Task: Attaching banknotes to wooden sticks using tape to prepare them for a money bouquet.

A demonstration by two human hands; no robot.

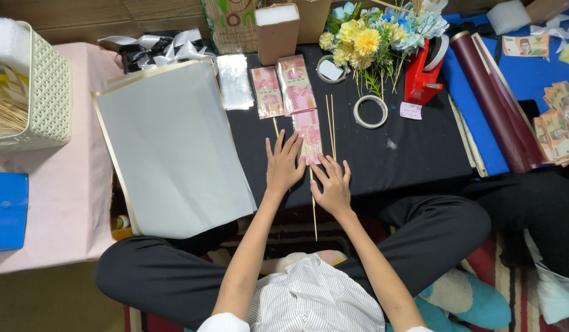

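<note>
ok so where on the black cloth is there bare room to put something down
The widest bare patch lies on the black cloth, right of the right hand, below the tape ring. A smaller one sits left of the left hand. The pink banknotes and skewers crowd the middle.

- Bright, even light from overhead — shadows stay soft and short.
- Mild glare on the grey sheet (174,147).
- Sharp centre; edges bend slightly.
</note>
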